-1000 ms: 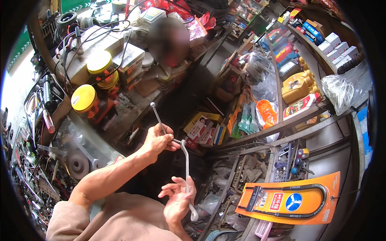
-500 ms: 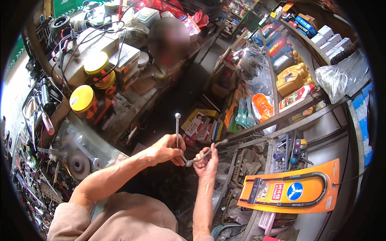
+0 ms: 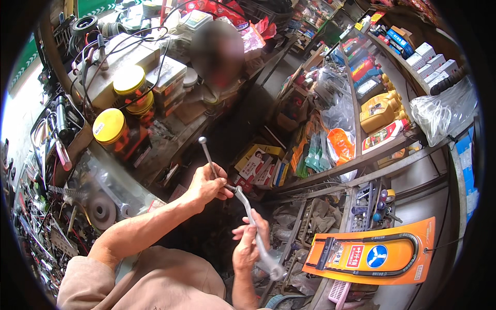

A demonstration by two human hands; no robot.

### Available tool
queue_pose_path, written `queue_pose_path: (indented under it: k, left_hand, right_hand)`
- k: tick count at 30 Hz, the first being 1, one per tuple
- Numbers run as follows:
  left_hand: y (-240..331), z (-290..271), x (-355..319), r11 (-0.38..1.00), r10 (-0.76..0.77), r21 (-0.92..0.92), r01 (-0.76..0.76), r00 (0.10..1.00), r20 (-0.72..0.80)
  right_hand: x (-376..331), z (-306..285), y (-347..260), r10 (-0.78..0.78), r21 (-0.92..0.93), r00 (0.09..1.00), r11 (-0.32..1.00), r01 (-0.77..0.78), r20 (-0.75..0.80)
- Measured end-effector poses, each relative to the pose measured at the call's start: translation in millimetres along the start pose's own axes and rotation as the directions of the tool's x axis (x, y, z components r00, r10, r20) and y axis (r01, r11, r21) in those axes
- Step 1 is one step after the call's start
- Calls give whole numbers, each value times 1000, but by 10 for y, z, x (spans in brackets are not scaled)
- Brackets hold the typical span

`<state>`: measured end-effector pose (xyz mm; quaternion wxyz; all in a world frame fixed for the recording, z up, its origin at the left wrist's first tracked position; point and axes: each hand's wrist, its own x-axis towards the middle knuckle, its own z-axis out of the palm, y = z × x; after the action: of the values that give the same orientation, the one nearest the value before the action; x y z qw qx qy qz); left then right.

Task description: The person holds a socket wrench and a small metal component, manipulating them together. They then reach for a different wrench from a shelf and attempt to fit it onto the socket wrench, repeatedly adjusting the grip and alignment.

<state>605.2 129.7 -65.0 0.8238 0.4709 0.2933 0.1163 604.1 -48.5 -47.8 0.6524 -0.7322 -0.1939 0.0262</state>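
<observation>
My left hand [image 3: 207,185] is closed round the thin rod of a grey metal lever [image 3: 204,146], which looks like a kick-start lever. The rod's ball tip sticks up past my fingers. Below that hand, a joint links the rod to a bent arm [image 3: 247,205], which runs down to the right. My right hand [image 3: 251,238] is loosely curled about the bent arm, with its fingertips showing at the left of it. A ring-shaped end [image 3: 277,272] lies below this hand, blurred by motion.
A cluttered bench with yellow-lidded jars [image 3: 109,126] stands at the left. An orange-carded black U-shaped lock [image 3: 377,250] lies at right, near a pink plastic basket [image 3: 339,292]. Boxes [image 3: 253,164] lie ahead, low down. Shelves carry yellow bottles [image 3: 378,111]. A blurred person [image 3: 217,51] is across the bench.
The lever has turned: its ball tip has moved left, and its ring end has swung from upper right to lower right. My right hand has moved down and left, and its grip looks looser.
</observation>
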Motion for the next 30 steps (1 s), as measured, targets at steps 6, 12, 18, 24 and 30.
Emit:
queue_pose_path:
  k: [6, 12, 18, 24, 30]
  left_hand:
    - [-23, -124, 72, 946, -162, -272, 176, 984, 75]
    - [-77, 37, -72, 969, -194, 229, 96, 866, 460]
    - [-14, -11, -64, 891, -196, 452, 38, 931, 307]
    - [-17, 23, -79, 903, -92, 427, 52, 993, 74]
    - [-54, -2, -24, 989, -23, 144, 17, 999, 43]
  right_hand:
    - [-178, 224, 250, 597, 878, 763, 196, -438, 248]
    - [344, -190, 1062, 496, 791, 661, -95, -604, 564]
    - [709, -442, 710, 482, 338, 825, 754, -562, 296]
    - [586, -342, 198, 176, -23, 965, 984, -175, 193]
    - [191, -115, 315, -191, -218, 980, 956, 197, 48]
